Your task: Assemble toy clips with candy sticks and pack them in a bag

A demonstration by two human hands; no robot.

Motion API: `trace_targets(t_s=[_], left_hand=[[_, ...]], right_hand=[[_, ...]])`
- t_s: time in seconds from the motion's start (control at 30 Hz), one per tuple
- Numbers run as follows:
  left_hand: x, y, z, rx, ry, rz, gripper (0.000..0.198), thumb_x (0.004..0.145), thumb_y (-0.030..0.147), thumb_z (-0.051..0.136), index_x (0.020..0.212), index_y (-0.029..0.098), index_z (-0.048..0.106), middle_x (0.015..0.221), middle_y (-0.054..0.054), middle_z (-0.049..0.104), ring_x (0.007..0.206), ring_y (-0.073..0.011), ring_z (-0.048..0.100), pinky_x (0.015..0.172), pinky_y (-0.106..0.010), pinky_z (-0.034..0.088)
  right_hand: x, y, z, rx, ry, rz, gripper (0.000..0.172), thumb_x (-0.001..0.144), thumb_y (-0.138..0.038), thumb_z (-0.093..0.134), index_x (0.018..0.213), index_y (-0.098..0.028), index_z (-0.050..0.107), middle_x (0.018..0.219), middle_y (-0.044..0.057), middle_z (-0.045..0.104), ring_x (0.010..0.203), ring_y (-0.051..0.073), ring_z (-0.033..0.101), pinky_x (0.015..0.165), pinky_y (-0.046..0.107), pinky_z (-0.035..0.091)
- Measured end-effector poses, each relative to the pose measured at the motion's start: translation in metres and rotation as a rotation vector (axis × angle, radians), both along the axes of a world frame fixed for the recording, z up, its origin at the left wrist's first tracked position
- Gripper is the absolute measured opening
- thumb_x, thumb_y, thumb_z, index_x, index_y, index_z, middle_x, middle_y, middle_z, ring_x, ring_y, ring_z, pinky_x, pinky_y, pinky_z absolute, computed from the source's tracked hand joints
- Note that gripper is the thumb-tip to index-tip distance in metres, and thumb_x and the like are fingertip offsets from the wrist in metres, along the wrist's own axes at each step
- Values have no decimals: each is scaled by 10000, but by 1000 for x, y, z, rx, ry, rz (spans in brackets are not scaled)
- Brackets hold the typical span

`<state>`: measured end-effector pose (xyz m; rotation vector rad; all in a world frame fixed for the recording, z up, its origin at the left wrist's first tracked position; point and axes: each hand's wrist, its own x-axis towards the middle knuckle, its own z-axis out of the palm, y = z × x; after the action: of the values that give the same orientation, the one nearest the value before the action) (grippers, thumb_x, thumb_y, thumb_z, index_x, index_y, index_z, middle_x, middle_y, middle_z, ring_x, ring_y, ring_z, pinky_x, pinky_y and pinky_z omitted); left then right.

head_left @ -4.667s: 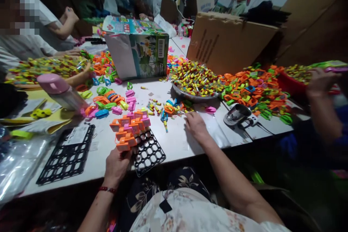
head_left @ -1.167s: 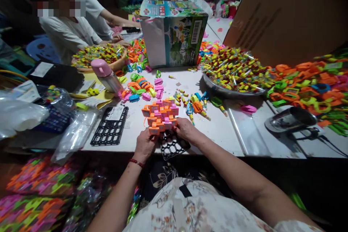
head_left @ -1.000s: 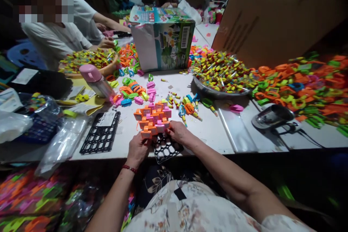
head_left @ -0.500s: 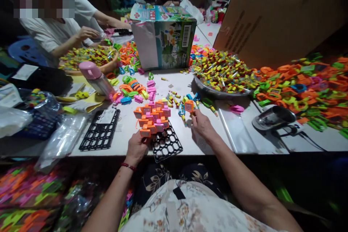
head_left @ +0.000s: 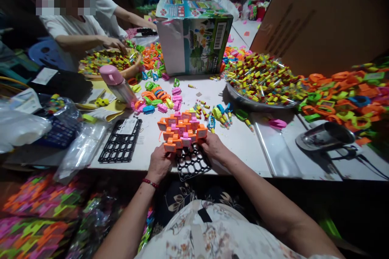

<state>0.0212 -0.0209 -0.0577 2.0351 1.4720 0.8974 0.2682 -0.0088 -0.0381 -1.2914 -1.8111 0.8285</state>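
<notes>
Pieces [head_left: 181,131] on rack [head_left: 188,167], carton [head_left: 199,48] behind, bowl [head_left: 252,102] right

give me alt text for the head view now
A person's left grip is by the left side of a black tray partly packed with orange and pink plastic pieces; the right grip is at an orange piece. Beyond, a metal bowl is heaped with yellow and red tubes; a co-worker's hand is over another bowl.
</notes>
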Motion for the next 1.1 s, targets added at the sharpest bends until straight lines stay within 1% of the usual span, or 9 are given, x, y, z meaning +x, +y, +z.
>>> trace_targets(t_s=[0.1, 0.2, 0.4, 0.6, 0.67, 0.73, 0.83, 0.97, 1.1], left_hand=[[2, -1, 5, 13, 5, -1, 235, 880, 324, 558, 831, 216, 761, 868, -37, 734, 804, -175, 645, 748, -273, 464], [4, -1, 7, 17, -3, -7, 236, 873, 327, 561, 825, 220, 766, 865, -37, 737, 810, -179, 649, 751, -278, 460], [1, 1, 3, -6, -14, -19, 263, 875, 366, 550, 853, 231, 774, 912, -36, 749, 851, -187, 663, 784, -286, 472], [2, 3, 7, 3, 8, -6, 308, 870, 424, 542, 817, 227, 773, 873, -44, 748, 819, -195, 654, 759, -278, 493], [3, 2, 7, 13, -1, -8, 317, 873, 436, 542, 809, 225, 771, 882, -48, 750, 826, -197, 657, 754, -274, 499], [3, 2, 7, 26, 3, -6, 307, 877, 420, 542, 812, 227, 772, 879, -49, 750, 820, -198, 658, 753, -276, 501], [2, 3, 3, 33, 30, 13, 280, 878, 370, 534, 825, 232, 772, 888, -45, 751, 815, -199, 655, 749, -284, 501], [1, 4, 2, 7, 26, -9, 244, 871, 341, 560, 928, 230, 770, 962, -41, 755, 877, -199, 667, 788, -284, 509], [2, 3, 8, 10, 17, -53, 248, 849, 275, 581, 1009, 221, 762, 1016, -49, 745, 926, -200, 669, 836, -282, 512]], right_hand=[[5, 1, 1, -9, -79, 41, 284, 825, -80, 470, 962, -159, 706, 958, 54, 699, 872, 170, 615, 816, 283, 483], [5, 1, 1, -17, -43, 43, 290, 834, -69, 465, 960, -163, 709, 950, 45, 694, 868, 164, 610, 807, 273, 476], [2, 7, 4, -63, -164, 81, 209, 823, -61, 525, 821, -165, 707, 822, 23, 606, 735, 135, 546, 700, 234, 423], [6, 2, 2, -50, -161, 83, 218, 835, -59, 545, 933, -165, 707, 909, 38, 641, 822, 143, 575, 771, 250, 437], [12, -1, 0, -52, -103, -3, 190, 864, -146, 583, 1020, -175, 687, 952, 41, 654, 822, 146, 588, 769, 258, 450], [23, -1, -2, -32, -79, -208, 242, 865, -283, 639, 1077, -166, 646, 967, 53, 650, 816, 162, 588, 759, 278, 460], [39, 8, -2, -47, -240, -455, 305, 808, -369, 704, 1007, -153, 625, 920, 79, 642, 823, 205, 576, 760, 319, 452], [52, 14, 5, -130, -356, -451, 99, 818, -254, 635, 764, -176, 608, 800, 85, 649, 753, 197, 574, 724, 312, 431], [42, -10, 15, -140, -182, -413, 133, 858, -281, 559, 925, -182, 620, 812, 48, 688, 688, 166, 599, 681, 287, 449]])
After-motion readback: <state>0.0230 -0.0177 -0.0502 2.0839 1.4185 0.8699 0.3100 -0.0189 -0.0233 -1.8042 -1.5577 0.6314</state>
